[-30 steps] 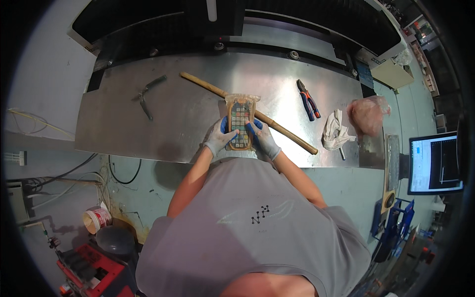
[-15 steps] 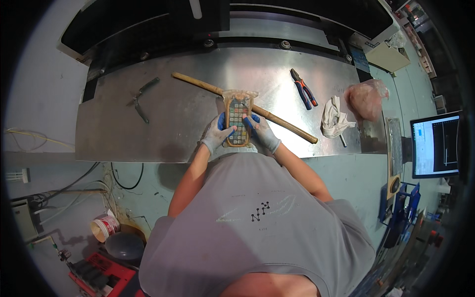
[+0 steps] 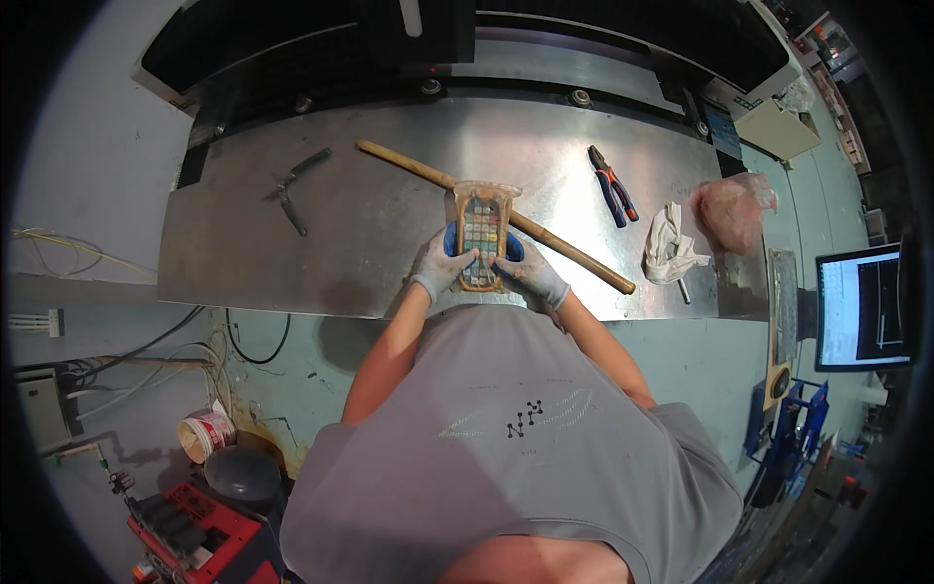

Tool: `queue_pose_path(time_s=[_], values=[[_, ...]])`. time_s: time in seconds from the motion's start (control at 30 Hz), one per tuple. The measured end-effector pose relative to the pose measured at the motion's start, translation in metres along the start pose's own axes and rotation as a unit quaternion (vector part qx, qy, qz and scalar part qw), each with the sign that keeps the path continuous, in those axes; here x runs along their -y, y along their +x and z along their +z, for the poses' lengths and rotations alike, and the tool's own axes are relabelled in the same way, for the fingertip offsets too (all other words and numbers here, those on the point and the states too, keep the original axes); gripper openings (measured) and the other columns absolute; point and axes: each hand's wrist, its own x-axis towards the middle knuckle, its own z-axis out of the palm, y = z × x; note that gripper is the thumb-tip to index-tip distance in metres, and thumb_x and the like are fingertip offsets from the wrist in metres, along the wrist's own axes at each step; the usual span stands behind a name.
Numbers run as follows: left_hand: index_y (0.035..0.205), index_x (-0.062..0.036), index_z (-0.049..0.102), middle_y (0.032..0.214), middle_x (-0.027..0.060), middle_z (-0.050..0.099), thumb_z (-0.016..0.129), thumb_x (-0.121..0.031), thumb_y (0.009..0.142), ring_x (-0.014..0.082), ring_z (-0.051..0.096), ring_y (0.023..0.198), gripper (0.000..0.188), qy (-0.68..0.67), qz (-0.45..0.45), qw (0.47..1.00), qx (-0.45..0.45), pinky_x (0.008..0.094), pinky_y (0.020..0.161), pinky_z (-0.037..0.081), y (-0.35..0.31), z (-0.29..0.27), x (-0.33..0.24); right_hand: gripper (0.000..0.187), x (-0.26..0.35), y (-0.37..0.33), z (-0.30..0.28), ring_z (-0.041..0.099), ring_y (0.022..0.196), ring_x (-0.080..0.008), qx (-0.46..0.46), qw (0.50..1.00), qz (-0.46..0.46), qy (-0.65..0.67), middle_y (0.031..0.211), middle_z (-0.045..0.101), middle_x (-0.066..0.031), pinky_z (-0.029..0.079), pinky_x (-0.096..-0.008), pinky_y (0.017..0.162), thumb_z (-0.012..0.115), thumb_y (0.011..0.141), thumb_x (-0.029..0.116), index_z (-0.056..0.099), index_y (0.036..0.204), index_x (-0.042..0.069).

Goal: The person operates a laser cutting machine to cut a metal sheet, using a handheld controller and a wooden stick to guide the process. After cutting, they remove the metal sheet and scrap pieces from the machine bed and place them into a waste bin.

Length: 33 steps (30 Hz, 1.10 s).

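The left hand (image 3: 443, 267) and right hand (image 3: 534, 273) are holding the remote (image 3: 481, 243) in their grip, near the counter's (image 3: 365, 248) front edge. A thumb could be pressing a wrong button if the cover (image 3: 486, 188) is slipping. The remote is hiding some fingers and the stick's (image 3: 576, 257) middle, and its button marks are probably looking too blurry to read.

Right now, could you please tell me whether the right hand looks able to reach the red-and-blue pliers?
Probably yes, if the right hand first lets go of the remote: the pliers lie uncovered beyond the stick, which seems low enough to reach over.
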Motion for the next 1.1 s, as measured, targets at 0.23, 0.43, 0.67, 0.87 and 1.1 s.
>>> queue_pose_path(time_s=[0.23,0.43,0.67,0.87,1.1], values=[[0.133,-0.0048,0.069,0.12,0.0105,0.079,0.085,-0.018,0.09,0.0214,0.074,0.11,0.048,-0.057,0.005,0.998,-0.009,0.037,0.102,0.058,-0.003,0.0,-0.006,0.069,-0.001,0.007,-0.001,0.064,0.121,-0.0094,0.024,0.999,-0.034,-0.028,0.141,0.065,0.0002,0.057,-0.0287,0.105,0.073,0.1,0.005,0.048,0.164,0.015],[0.134,-0.0061,0.07,0.121,0.0074,0.079,0.087,-0.02,0.089,0.0171,0.073,0.11,0.05,-0.072,-0.019,0.997,-0.008,0.0351,0.101,0.058,-0.005,-0.001,-0.019,0.084,0.002,0.008,0.002,0.064,0.13,-0.0127,0.014,0.995,-0.064,-0.076,0.15,0.063,-0.0052,0.056,-0.0322,0.11,0.068,0.097,-0.004,0.036,0.172,0.015],[0.138,-0.0036,0.068,0.124,0.006,0.077,0.086,-0.019,0.092,0.0147,0.07,0.113,0.052,-0.025,-0.025,0.999,0.001,0.0331,0.102,0.056,-0.008,-0.005,-0.034,0.085,-0.003,0.011,-0.001,0.063,0.132,-0.0139,0.013,0.998,-0.052,-0.035,0.152,0.062,-0.0058,0.056,-0.0343,0.111,0.067,0.096,-0.004,0.035,0.173,0.014],[0.14,-0.0023,0.066,0.125,0.0072,0.077,0.084,-0.018,0.093,0.0138,0.07,0.114,0.053,-0.041,-0.026,0.999,-0.011,0.0325,0.104,0.056,-0.006,0.0,-0.023,0.082,-0.007,0.011,0.0,0.065,0.128,-0.0142,0.003,0.998,-0.051,-0.028,0.147,0.065,-0.0048,0.056,-0.0323,0.105,0.069,0.096,0.0,0.04,0.171,0.015],[0.14,-0.0066,0.068,0.125,0.0107,0.078,0.086,-0.021,0.089,0.0207,0.074,0.114,0.056,-0.028,-0.033,0.999,-0.03,0.0367,0.103,0.057,-0.002,0.002,-0.009,0.078,-0.005,0.012,-0.002,0.067,0.118,-0.0133,-0.017,0.99,-0.085,-0.112,0.139,0.069,-0.0078,0.057,-0.0312,0.103,0.074,0.097,0.005,0.041,0.168,0.006]])
